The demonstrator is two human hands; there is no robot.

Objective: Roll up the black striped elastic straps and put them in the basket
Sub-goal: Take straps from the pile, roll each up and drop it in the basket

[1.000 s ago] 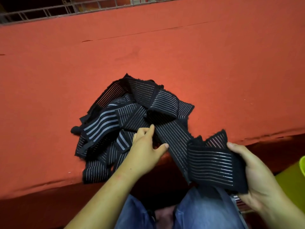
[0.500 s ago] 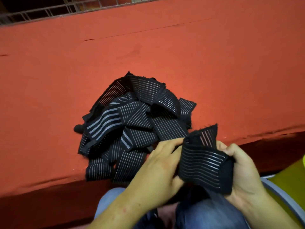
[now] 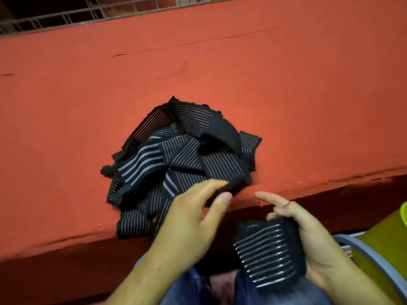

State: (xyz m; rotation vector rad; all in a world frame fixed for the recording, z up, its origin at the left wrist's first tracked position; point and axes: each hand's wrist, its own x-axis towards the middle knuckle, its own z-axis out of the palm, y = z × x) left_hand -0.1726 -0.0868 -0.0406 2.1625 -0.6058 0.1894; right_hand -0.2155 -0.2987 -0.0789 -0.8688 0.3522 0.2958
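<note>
A heap of black striped elastic straps (image 3: 176, 159) lies on the red table (image 3: 286, 95) near its front edge. My left hand (image 3: 193, 216) pinches the black end of one strap (image 3: 231, 187) between thumb and fingers, just in front of the heap. My right hand (image 3: 308, 234) holds a partly rolled strap (image 3: 266, 254) over my lap, with the index finger stretched out. At the right edge the basket (image 3: 378, 260) shows a grey rim and yellow-green side; its inside is hidden.
My knees in blue jeans (image 3: 191, 287) sit below the table's dark front edge. A metal railing (image 3: 88, 14) runs along the far side of the table at the top left.
My left hand went from the heap to the strap and now pinches its loose end. My right hand moved the folded strap lower, over my lap. The basket rim came into view.
</note>
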